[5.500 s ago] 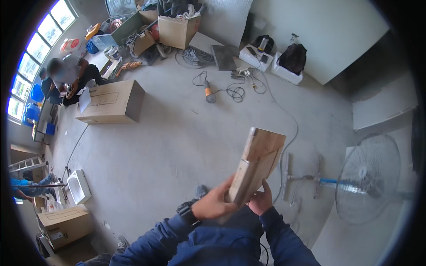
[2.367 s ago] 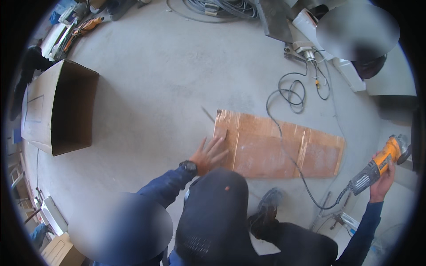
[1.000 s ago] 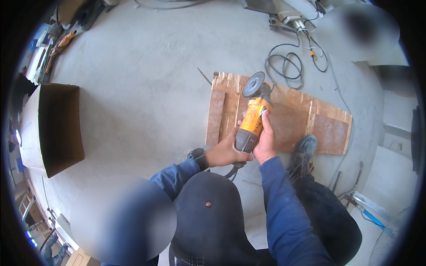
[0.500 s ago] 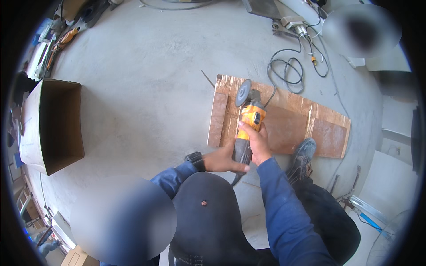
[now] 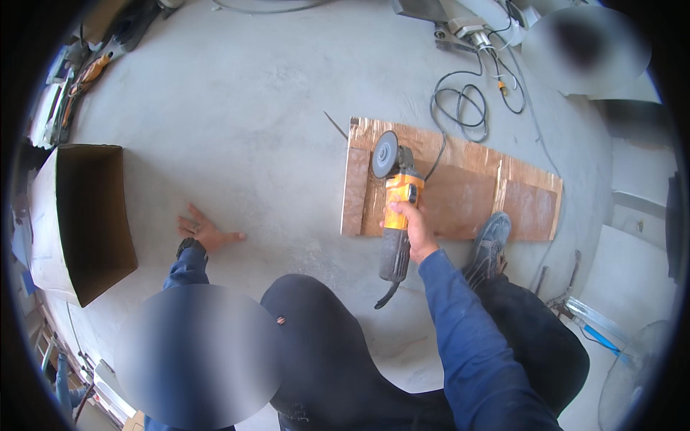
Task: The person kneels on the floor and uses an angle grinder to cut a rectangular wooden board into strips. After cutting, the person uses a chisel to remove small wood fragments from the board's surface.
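Note:
My right hand (image 5: pixel 419 231) is wrapped round the yellow and black body of an angle grinder (image 5: pixel 402 188). The grinder's round grey disc (image 5: pixel 385 154) points away from me, over the left end of a worn wooden board (image 5: pixel 460 205) on the floor. From the grinder's near end a short black cable tail hangs down. Off to the left, with fingers spread and nothing in it, my left hand (image 5: pixel 206 233) is over the concrete floor, close to an open cardboard box (image 5: pixel 131 248). Whether its fingers touch the floor I cannot tell.
My shoe (image 5: pixel 493 237) is on the board's near right part. A coiled black cable (image 5: pixel 467 108) lies beyond the board, near a metal tool (image 5: pixel 471 30). A thin rod (image 5: pixel 335 124) sticks out at the board's far left corner. Blue-handled gear (image 5: pixel 602 339) lies at the lower right.
My left hand has left the grinder's rear end and moved far left toward the cardboard box, its fingers spreading. My right hand still holds the grinder, which has shifted slightly left.

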Action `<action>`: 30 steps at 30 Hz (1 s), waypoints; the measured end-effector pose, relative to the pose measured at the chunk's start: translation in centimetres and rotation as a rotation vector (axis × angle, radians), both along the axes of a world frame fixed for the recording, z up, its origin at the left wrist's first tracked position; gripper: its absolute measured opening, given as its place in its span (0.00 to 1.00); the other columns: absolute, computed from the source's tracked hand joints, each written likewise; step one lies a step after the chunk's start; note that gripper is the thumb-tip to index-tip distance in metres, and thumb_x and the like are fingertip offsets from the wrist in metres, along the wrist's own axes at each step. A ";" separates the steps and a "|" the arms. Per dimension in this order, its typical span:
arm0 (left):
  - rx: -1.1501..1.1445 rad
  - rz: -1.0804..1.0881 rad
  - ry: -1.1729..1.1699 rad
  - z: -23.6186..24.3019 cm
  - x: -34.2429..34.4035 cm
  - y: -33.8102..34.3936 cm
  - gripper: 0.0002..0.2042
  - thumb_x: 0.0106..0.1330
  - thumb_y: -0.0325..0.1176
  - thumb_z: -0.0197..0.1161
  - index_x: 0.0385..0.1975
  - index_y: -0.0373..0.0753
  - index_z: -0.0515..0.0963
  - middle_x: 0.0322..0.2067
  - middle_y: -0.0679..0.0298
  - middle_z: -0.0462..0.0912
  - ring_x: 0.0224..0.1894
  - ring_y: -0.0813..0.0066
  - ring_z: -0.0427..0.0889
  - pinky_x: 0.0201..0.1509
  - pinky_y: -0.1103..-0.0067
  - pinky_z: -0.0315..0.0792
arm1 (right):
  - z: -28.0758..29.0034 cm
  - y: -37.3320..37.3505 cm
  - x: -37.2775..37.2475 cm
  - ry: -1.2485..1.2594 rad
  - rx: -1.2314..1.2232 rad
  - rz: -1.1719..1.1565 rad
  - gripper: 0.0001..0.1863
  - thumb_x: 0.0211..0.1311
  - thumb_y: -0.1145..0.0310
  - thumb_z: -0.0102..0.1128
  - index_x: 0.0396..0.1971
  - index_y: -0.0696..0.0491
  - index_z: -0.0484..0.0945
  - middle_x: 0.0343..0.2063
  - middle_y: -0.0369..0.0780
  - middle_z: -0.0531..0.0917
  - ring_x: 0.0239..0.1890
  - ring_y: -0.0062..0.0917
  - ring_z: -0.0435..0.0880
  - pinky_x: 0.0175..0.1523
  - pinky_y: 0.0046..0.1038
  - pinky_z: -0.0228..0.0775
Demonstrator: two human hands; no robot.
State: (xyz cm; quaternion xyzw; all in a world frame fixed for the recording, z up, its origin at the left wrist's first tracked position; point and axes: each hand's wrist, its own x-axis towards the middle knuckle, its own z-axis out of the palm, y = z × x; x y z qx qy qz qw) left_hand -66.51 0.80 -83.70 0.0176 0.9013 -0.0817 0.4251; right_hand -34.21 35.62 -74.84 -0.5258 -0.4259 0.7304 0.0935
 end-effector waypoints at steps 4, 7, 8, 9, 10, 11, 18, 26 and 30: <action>0.007 -0.006 -0.006 1.5 0.6 0.9 0.89 0.34 0.73 0.83 0.74 0.37 0.10 0.74 0.23 0.13 0.78 0.19 0.18 0.79 0.38 0.32 | -0.3 0.4 -0.8 -0.041 0.051 0.048 0.25 0.61 0.63 0.67 0.56 0.55 0.73 0.37 0.41 0.83 0.34 0.29 0.86 0.39 0.34 0.84; 0.013 -0.019 -0.013 1.7 0.4 0.9 0.89 0.34 0.73 0.83 0.74 0.37 0.09 0.73 0.22 0.13 0.77 0.19 0.17 0.79 0.38 0.30 | -0.1 0.5 -1.6 -0.057 0.125 0.064 0.26 0.61 0.61 0.69 0.55 0.56 0.74 0.37 0.41 0.82 0.33 0.29 0.86 0.39 0.34 0.84; 0.005 -0.027 -0.013 1.6 0.4 0.9 0.89 0.34 0.73 0.83 0.74 0.37 0.09 0.73 0.22 0.12 0.77 0.19 0.17 0.79 0.38 0.30 | 0.0 0.4 -1.8 -0.064 0.143 0.064 0.26 0.61 0.60 0.70 0.55 0.56 0.74 0.37 0.41 0.82 0.33 0.28 0.86 0.39 0.34 0.84; -0.004 -0.034 -0.012 1.5 0.3 0.9 0.89 0.34 0.73 0.83 0.74 0.37 0.09 0.73 0.22 0.12 0.77 0.18 0.17 0.79 0.38 0.29 | 0.1 0.4 -2.0 -0.054 0.164 0.071 0.27 0.61 0.60 0.70 0.55 0.55 0.74 0.37 0.41 0.82 0.33 0.28 0.86 0.39 0.34 0.84; -0.002 -0.035 -0.019 1.3 0.3 0.9 0.90 0.34 0.73 0.83 0.74 0.37 0.09 0.73 0.22 0.12 0.77 0.18 0.17 0.79 0.38 0.30 | 0.1 0.3 -2.2 -0.089 0.164 0.059 0.27 0.61 0.59 0.71 0.55 0.55 0.74 0.37 0.40 0.82 0.33 0.28 0.86 0.39 0.34 0.84; 0.000 -0.035 -0.024 1.2 0.3 0.9 0.90 0.34 0.73 0.83 0.74 0.37 0.09 0.73 0.21 0.12 0.77 0.18 0.16 0.79 0.38 0.30 | 0.1 0.2 -2.3 -0.107 0.167 0.054 0.27 0.61 0.58 0.71 0.55 0.55 0.74 0.37 0.40 0.82 0.33 0.27 0.86 0.39 0.33 0.84; 0.023 -0.002 -0.013 1.0 0.4 0.5 0.89 0.33 0.73 0.83 0.74 0.38 0.10 0.74 0.23 0.12 0.78 0.21 0.16 0.78 0.35 0.35 | -0.3 0.6 -2.7 -0.087 0.196 0.097 0.29 0.62 0.55 0.72 0.56 0.55 0.73 0.37 0.40 0.82 0.32 0.27 0.86 0.38 0.32 0.84; 0.009 -0.042 0.000 0.5 0.4 0.6 0.89 0.34 0.73 0.83 0.74 0.36 0.10 0.73 0.22 0.13 0.77 0.19 0.16 0.78 0.36 0.34 | -0.1 0.7 -2.8 -0.127 0.189 0.075 0.30 0.62 0.55 0.72 0.57 0.56 0.73 0.38 0.40 0.82 0.33 0.26 0.86 0.38 0.32 0.84; -0.007 -0.029 -0.013 1.0 0.4 1.0 0.89 0.34 0.72 0.84 0.74 0.36 0.10 0.73 0.21 0.14 0.77 0.19 0.17 0.79 0.37 0.34 | -0.1 0.9 -2.9 -0.098 0.208 0.105 0.29 0.62 0.56 0.72 0.57 0.56 0.73 0.38 0.40 0.82 0.33 0.26 0.86 0.38 0.32 0.84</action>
